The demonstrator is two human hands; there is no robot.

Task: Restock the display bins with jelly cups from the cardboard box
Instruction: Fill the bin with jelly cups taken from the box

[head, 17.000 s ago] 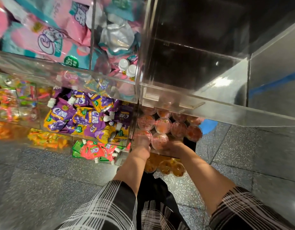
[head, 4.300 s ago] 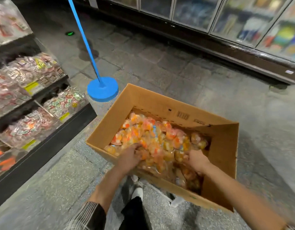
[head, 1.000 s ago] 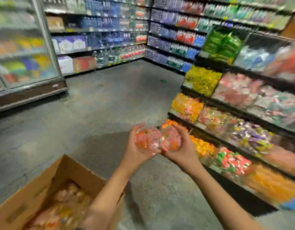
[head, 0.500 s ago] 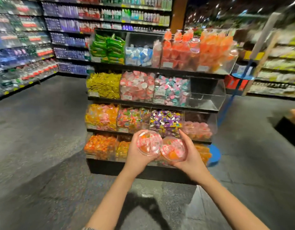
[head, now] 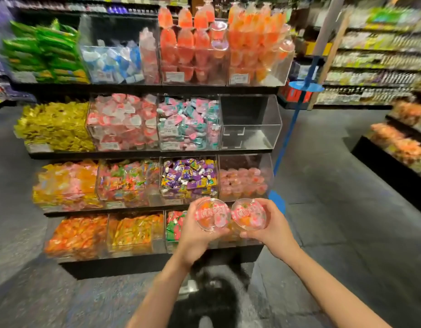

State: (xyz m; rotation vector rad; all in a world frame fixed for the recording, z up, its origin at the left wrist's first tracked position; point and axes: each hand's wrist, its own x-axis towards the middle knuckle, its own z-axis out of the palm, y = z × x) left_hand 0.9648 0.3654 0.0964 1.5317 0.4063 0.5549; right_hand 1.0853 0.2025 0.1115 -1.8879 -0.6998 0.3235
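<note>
Jelly cups: I see one (head: pixel 213 217) gripped in the left hand (head: pixel 195 240), one (head: pixel 248 214) in the right hand (head: pixel 273 230), lids up. The part-filled jelly cup bin (head: pixel 245 178) lies at twelve o'clock, nearer the right.

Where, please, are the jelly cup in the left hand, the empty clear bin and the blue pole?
Left jelly cup (head: pixel 212 217): head view, its printed lid.
Empty clear bin (head: pixel 263 140): head view, its front wall.
Blue pole (head: pixel 290 129): head view, mid-shaft.
</note>
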